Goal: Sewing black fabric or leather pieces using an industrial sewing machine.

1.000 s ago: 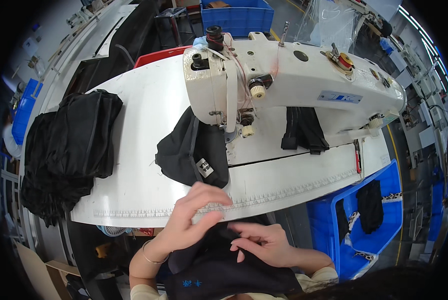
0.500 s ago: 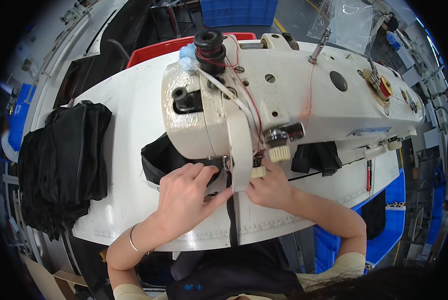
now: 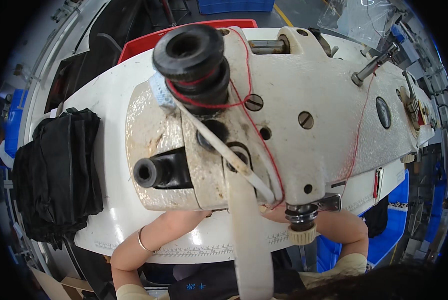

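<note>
The white sewing machine head fills the middle of my view very close up, with a black knob, red thread and a pale upright band down its front. My left hand is mostly hidden beneath the head's left end; only its back near the wrist shows. My right hand is likewise tucked under the head, behind the tension dial. The fingers of both, and whatever they touch, are hidden. A folded pile of black fabric lies on the left of the white table.
A red tray sits behind the table and a blue crate farther back. At the right, a blue bin holds black pieces, and a small red-handled tool lies on the table edge.
My hands have moved from the table's front edge up to the needle area and under the head. My view has come much closer over the machine, hiding the black piece that lay there.
</note>
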A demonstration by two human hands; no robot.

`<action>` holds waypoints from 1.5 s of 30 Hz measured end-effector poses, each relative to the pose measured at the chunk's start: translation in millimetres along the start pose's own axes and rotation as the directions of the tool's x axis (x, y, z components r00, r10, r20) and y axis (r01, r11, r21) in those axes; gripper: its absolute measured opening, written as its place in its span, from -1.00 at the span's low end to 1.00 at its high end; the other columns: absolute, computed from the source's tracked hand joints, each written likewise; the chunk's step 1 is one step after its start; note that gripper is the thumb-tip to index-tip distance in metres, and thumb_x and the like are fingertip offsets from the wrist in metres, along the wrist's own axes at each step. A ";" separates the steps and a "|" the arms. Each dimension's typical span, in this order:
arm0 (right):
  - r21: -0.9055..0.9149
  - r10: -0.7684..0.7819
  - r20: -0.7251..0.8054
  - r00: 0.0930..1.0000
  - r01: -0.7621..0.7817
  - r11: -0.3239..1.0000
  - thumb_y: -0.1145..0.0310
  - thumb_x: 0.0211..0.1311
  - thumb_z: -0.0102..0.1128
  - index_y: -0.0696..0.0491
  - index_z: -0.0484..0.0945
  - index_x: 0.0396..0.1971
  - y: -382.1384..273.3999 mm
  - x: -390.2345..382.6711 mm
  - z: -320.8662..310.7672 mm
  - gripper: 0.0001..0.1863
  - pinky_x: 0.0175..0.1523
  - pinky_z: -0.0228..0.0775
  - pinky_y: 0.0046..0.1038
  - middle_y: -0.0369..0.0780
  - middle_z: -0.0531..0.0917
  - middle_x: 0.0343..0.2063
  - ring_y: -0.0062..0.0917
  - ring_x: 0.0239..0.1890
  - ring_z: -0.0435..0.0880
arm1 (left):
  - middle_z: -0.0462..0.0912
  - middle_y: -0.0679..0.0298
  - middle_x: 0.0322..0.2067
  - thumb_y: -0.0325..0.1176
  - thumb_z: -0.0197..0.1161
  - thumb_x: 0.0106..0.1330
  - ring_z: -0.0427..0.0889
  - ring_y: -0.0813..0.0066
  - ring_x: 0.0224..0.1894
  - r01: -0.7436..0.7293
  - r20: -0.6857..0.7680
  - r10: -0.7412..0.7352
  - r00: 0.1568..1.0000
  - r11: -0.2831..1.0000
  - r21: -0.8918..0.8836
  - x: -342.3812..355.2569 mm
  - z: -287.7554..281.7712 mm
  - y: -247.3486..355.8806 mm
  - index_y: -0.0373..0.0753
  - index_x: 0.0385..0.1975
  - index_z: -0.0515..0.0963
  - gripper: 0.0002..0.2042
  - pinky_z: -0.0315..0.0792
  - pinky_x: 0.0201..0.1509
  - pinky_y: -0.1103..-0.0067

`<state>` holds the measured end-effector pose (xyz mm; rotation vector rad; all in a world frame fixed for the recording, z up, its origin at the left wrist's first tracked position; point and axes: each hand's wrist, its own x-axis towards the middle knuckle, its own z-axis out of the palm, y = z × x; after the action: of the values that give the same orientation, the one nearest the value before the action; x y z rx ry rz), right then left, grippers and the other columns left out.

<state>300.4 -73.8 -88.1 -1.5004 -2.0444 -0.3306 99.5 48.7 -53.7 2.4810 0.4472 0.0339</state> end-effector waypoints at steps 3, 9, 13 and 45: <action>0.112 0.101 0.147 0.984 -0.117 0.987 0.42 -0.04 0.17 0.11 0.58 -0.46 -4.7 -0.3 -9.9 -0.88 -0.50 0.48 -0.43 -0.20 0.65 -0.38 -0.43 -0.52 0.64 | 0.62 0.03 -0.15 -0.52 0.18 -0.01 0.60 0.01 -0.12 -0.107 -0.152 0.141 0.978 0.970 0.218 0.7 4.0 1.7 -0.27 -0.15 0.60 -0.65 0.47 0.01 0.30; 0.241 -0.110 0.421 0.900 0.005 0.971 0.30 0.07 0.15 0.09 0.57 -0.26 -13.9 -8.1 -10.8 -0.75 -0.37 0.55 -0.41 -0.19 0.61 -0.31 -0.41 -0.31 0.66 | 0.64 -0.01 -0.22 -0.61 0.19 -0.12 0.60 -0.04 -0.16 -0.211 -0.258 0.317 0.912 0.906 0.367 0.7 7.7 -12.6 -0.33 -0.23 0.61 -0.65 0.48 -0.07 0.24; 0.471 0.124 0.541 0.832 -0.422 0.774 0.18 0.16 0.13 -0.04 0.54 -0.09 -18.5 -9.5 -2.0 -0.67 -0.20 0.56 -0.36 -0.19 0.61 -0.25 -0.33 -0.23 0.66 | 0.60 -0.12 -0.20 -0.59 0.18 -0.10 0.59 -0.08 -0.13 -0.212 -0.255 0.321 0.912 0.902 0.376 -7.0 20.0 -22.1 -0.38 -0.22 0.58 -0.66 0.47 -0.04 0.21; 0.405 0.170 0.564 0.808 -0.450 0.796 0.21 0.03 0.22 -0.07 0.56 -0.05 -26.6 -12.3 1.7 -0.58 -0.18 0.59 -0.46 -0.24 0.61 -0.13 -0.37 -0.17 0.66 | 0.57 -0.13 -0.12 -0.54 0.17 -0.03 0.55 -0.08 -0.05 -0.163 -0.279 0.281 0.918 0.910 0.382 -15.8 51.3 -27.0 -0.39 -0.15 0.57 -0.64 0.42 0.05 0.20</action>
<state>277.6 -91.6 -93.1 -1.6352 -1.9466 0.7907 82.8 34.8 -109.7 2.8848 0.3188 0.5130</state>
